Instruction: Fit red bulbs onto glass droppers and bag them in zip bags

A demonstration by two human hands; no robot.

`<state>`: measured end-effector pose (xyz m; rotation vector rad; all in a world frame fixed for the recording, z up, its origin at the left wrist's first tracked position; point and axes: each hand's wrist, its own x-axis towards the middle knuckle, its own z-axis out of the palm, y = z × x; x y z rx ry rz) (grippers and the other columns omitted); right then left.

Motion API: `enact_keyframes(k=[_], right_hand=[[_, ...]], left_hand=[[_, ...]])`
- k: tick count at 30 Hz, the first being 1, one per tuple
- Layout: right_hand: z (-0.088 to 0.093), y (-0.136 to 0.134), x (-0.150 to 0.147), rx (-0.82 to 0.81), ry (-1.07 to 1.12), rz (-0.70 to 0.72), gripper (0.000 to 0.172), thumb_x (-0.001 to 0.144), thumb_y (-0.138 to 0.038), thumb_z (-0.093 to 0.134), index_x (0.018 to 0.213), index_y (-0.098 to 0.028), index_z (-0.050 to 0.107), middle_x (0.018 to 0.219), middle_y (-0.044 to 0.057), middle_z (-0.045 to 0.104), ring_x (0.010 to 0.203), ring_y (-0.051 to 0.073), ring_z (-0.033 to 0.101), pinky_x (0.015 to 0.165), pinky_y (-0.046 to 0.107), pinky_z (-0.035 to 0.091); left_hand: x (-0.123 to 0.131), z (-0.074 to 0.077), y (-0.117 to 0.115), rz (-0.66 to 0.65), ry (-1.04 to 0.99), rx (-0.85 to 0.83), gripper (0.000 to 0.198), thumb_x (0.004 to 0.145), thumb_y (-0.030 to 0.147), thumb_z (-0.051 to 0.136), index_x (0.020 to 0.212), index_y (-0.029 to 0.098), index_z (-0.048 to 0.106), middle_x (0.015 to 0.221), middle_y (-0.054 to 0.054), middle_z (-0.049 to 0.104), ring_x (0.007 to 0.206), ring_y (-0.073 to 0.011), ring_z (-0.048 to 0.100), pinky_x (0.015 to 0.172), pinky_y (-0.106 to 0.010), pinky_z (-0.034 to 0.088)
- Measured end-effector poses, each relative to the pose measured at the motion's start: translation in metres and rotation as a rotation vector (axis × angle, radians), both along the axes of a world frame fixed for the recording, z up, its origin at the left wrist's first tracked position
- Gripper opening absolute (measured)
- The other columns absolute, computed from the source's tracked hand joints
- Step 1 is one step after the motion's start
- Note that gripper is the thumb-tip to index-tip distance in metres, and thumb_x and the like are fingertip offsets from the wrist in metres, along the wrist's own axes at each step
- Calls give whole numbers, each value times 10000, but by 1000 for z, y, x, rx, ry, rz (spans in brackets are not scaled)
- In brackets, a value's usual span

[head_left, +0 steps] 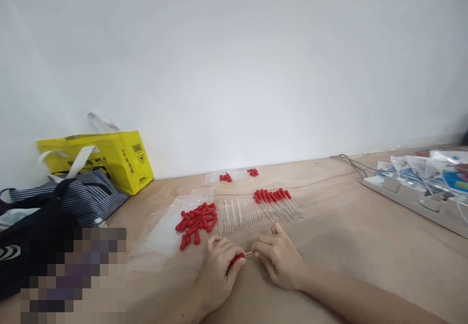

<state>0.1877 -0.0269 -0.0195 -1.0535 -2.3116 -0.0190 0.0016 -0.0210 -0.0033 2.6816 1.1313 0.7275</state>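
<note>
My left hand point(218, 270) is closed around a red rubber bulb point(237, 257) low in the middle of the view. My right hand point(278, 255) pinches the thin clear glass tube point(248, 253) that runs into that bulb. Just beyond my fingers lie a heap of loose red bulbs point(196, 222), a row of bare clear tubes point(237, 212), and a row of droppers with red bulbs fitted point(278, 201).
Clear plastic bags point(164, 233) lie left of the bulbs, and two filled bags point(236, 174) rest by the wall. A yellow bag point(109, 158), a striped bag point(82, 194) and a black bag stand at left. A white power strip with packets point(420, 190) is at right.
</note>
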Motion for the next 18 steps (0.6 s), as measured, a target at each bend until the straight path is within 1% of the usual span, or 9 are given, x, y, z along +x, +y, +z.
enact_keyframes(k=[4,11,15,18], right_hand=[[-1,0,-2,-26,-7,7,189,790,-129,354,763,-190,531,686,-9,584,578,116,421,642,285,195],[-3,3,-4,-107,-2,29,205,828,-127,331,799,-175,529,734,11,592,641,119,474,650,272,222],[5,6,1,-127,-23,71,215,856,-154,328,881,-185,539,798,16,578,710,125,481,657,261,243],[12,5,5,-88,-87,60,220,845,-169,376,968,-218,552,846,25,567,772,142,471,670,274,235]], left_hand=[[0,0,0,-19,12,0,186,835,221,401,730,196,552,683,5,613,700,-154,541,807,-370,296],[1,-1,4,-17,4,42,173,829,226,417,726,190,552,666,10,609,674,-152,534,777,-364,307],[-2,3,8,13,42,72,161,834,233,418,761,196,556,713,3,622,718,-167,538,808,-392,277],[-5,5,10,39,62,78,163,843,233,409,788,210,561,749,6,634,757,-173,540,833,-410,247]])
